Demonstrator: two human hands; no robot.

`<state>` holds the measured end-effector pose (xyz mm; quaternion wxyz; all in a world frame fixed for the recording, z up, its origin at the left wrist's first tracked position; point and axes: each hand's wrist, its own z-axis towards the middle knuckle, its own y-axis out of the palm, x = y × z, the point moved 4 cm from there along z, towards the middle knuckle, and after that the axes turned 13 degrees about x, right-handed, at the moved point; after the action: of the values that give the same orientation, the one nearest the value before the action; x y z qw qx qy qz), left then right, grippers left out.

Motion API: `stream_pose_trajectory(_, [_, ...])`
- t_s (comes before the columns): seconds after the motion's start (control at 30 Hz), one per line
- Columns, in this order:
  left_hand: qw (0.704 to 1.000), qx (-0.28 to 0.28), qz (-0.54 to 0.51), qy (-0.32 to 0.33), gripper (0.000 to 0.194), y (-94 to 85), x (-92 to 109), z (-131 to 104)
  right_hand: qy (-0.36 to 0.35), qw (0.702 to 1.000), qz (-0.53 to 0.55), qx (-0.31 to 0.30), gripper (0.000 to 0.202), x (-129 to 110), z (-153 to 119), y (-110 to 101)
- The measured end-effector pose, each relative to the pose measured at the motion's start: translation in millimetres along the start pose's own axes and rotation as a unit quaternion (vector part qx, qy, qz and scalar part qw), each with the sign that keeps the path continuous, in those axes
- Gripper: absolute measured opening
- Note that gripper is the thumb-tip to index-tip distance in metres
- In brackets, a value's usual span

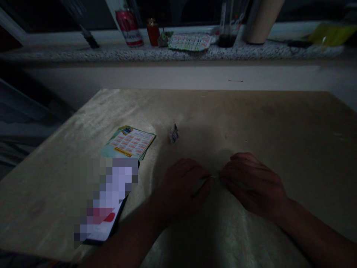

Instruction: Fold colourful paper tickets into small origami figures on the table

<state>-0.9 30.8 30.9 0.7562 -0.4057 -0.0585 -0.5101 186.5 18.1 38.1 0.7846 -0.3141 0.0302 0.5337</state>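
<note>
Low over the table, my left hand [188, 182] is closed in a pinch, thumb against fingers. My right hand [255, 184] faces it, its fingertips pressed together as well. Between the two sets of fingertips shows a sliver of a thin pale strip [214, 176]; the dim light and my fingers hide what it is. Just beyond my left hand stands a small folded piece of printed paper [174, 134], creased and tilted. To its left lies a stack of printed cards [129, 142], the top one bearing a grid of small blocks like a calendar.
A lit phone [106, 219], partly blurred out, lies beside my left forearm on the pale table [279, 123]. On the granite windowsill [111, 55] behind stand a red can [129, 28], an orange-red bottle [153, 32], a crumpled patterned packet [189, 41] and a glass with dark liquid [227, 39].
</note>
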Motion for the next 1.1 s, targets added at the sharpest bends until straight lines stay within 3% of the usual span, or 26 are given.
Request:
stream_pose_trajectory(0.57, [0.994,0.038,0.096,0.022,0.022,9.8,21.5,14.1,-0.047,0.997,-0.058,-0.006,0.027,-16.4,4.2,1.2])
stream_pose_trajectory(0.73, [0.992,0.044,0.116,0.002,0.023,7.4,18.0,15.3,-0.05,0.996,-0.077,-0.003,0.028,-18.3,1.2,-0.7])
stream_pose_trajectory(0.93, [0.99,0.064,0.126,-0.021,0.022,-0.1,6.5,14.6,-0.042,0.992,-0.111,0.036,0.021,-22.7,8.6,-6.5])
stream_pose_trajectory(1.1, [0.987,0.055,0.142,-0.05,0.021,-6.5,-4.1,14.5,-0.032,0.993,-0.093,0.064,0.028,-21.0,17.1,-12.7])
